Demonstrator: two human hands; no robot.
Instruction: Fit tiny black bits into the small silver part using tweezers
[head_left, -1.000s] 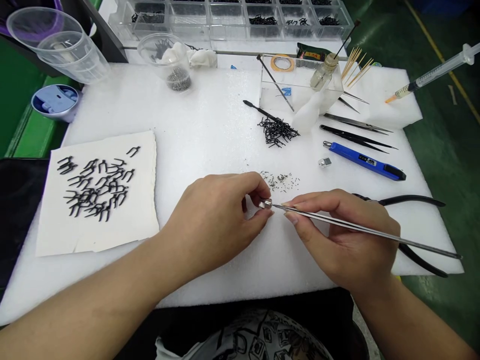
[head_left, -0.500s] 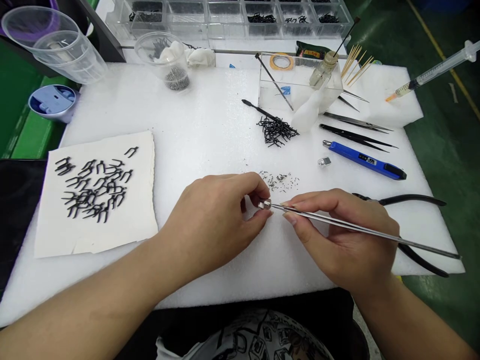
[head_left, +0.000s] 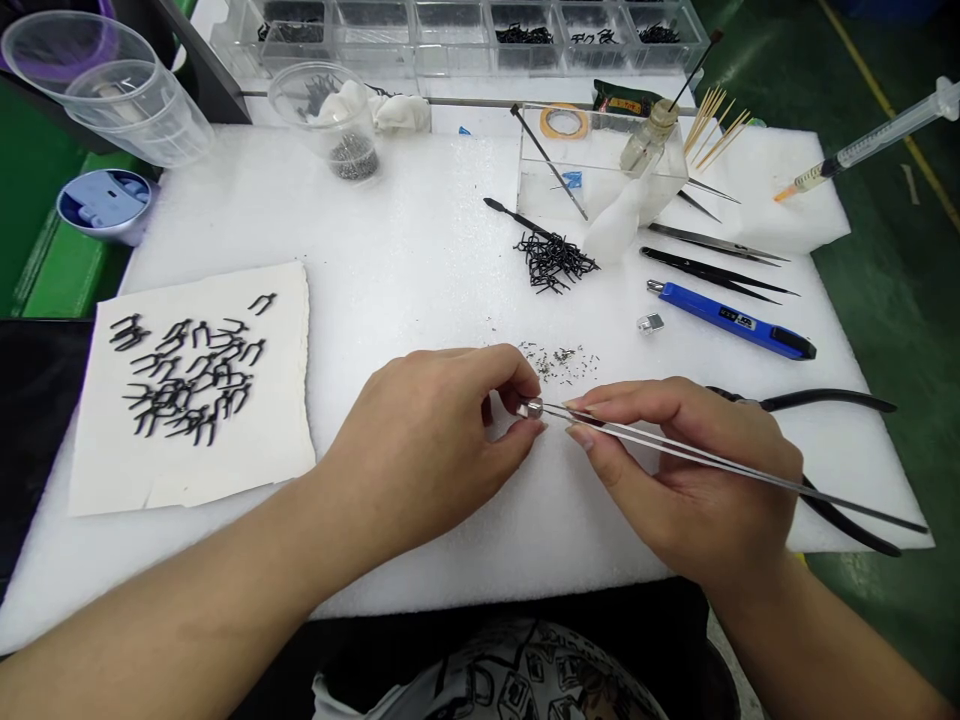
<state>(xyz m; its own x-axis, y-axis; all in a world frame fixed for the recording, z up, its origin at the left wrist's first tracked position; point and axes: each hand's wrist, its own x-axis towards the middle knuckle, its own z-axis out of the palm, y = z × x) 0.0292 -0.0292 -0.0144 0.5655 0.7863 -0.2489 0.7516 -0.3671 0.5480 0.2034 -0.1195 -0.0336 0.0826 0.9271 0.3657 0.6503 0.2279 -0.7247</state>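
My left hand [head_left: 439,440] pinches a small shiny metal piece [head_left: 532,408] between thumb and forefinger, above the white foam sheet [head_left: 420,250]. Long silver tweezers [head_left: 675,447] lie in my right hand [head_left: 712,480], gripped by thumb and fingers. Their tips are slightly apart and reach the metal piece; whether anything sits between them is too small to tell. Behind the fingers is a scatter of tiny dark bits [head_left: 562,363]. A similar small silver piece [head_left: 650,323] rests farther right.
Bent black pieces cover a white paper [head_left: 285,400] at left, with a black pile [head_left: 556,262] mid-table. At right are a blue knife [head_left: 731,318], black tweezers [head_left: 712,272], black-handled pliers [head_left: 832,400] and a syringe [head_left: 870,140]. A clear cup [head_left: 322,110] and divided box [head_left: 450,55] stand behind.
The tweezers' arms have spread slightly apart near the tips. My left hand and the metal piece have stayed in place.
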